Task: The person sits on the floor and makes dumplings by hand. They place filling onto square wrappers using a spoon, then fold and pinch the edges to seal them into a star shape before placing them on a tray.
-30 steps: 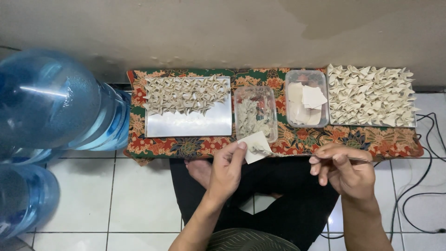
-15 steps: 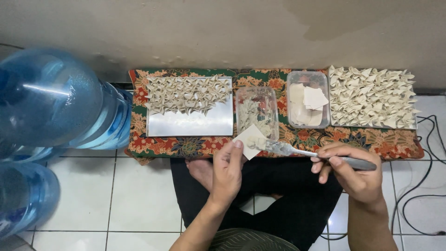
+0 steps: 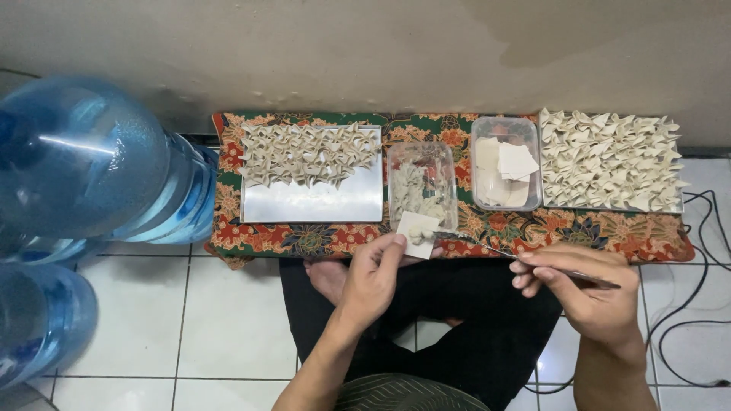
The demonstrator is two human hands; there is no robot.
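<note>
My left hand (image 3: 373,278) holds a square dumpling wrapper (image 3: 417,231) flat on its fingers, just in front of the clear filling container (image 3: 421,185). My right hand (image 3: 590,293) grips a metal spoon (image 3: 499,250) by its handle, and the spoon's tip rests on the wrapper with a small dab of filling. A metal tray (image 3: 312,202) at the left carries several folded dumplings (image 3: 308,154). A clear tub (image 3: 505,161) holds loose wrappers. A second tray (image 3: 613,160) at the right is full of folded dumplings.
Everything sits on a low table under a patterned red-green cloth (image 3: 251,236) against a wall. Large blue water jugs (image 3: 84,164) stand at the left on white tiles. Black cables (image 3: 704,251) run along the floor at the right. My crossed legs (image 3: 457,327) are below the table.
My right hand brought the spoon leftward from the container, and its tip now touches the wrapper. My left hand tilted the wrapper flatter and nearer the filling container.
</note>
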